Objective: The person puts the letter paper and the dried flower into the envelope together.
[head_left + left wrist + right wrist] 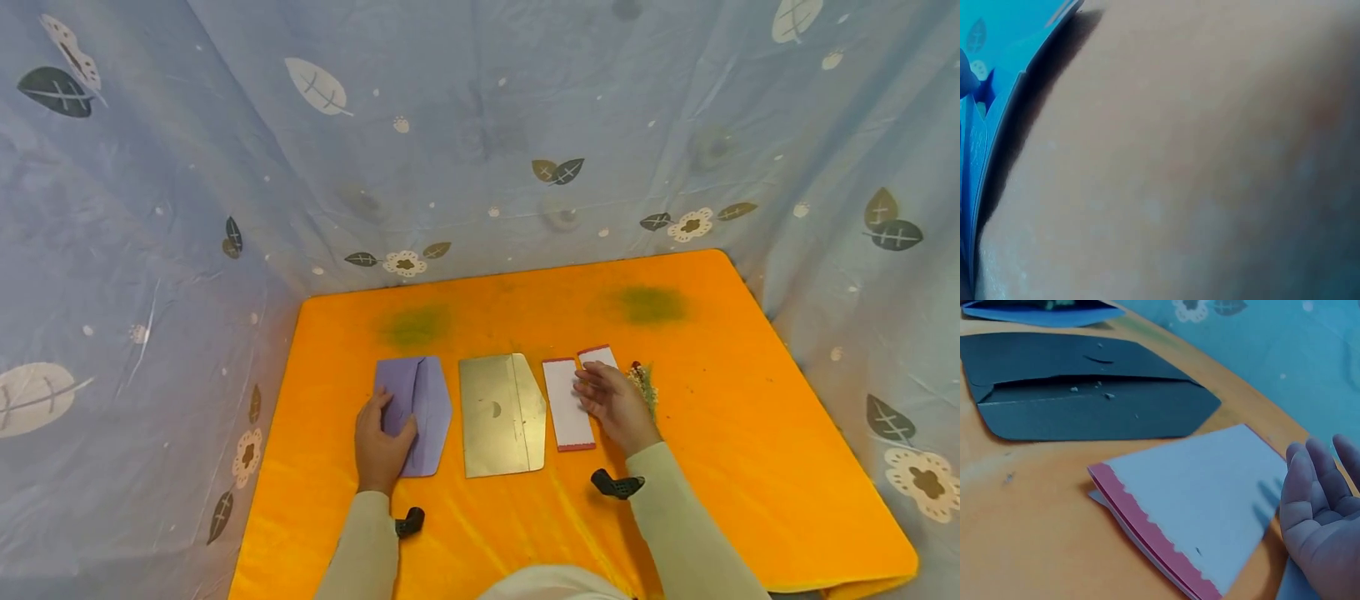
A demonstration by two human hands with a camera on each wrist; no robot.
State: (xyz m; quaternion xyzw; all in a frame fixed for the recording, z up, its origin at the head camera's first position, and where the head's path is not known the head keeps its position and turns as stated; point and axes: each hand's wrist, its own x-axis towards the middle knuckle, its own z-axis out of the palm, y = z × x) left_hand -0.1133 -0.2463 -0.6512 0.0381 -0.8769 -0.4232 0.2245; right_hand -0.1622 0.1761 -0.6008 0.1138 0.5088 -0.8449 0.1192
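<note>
My left hand (381, 446) holds a purple envelope (435, 425), fingers at its left side and thumb by the pocket opening. Its flap lies unfolded to the right. The left wrist view shows only a blue-looking part of the envelope (997, 69) and a fingertip. Over two white cards hovers my right hand (618, 408), its fingers loosely bent and nothing in them. The nearer card (567, 408), folded and red-edged, lies left of it; the other card (597, 356) is partly hidden under the hand. Between the hands lies a gold envelope (487, 433), dark in the right wrist view, flap unfolded.
A small bunch of dried flowers (647, 390) lies just right of my right hand, partly covered by it. An orange cloth (750, 467) covers the table. Pale blue patterned curtains (465, 108) hang along the back and both sides.
</note>
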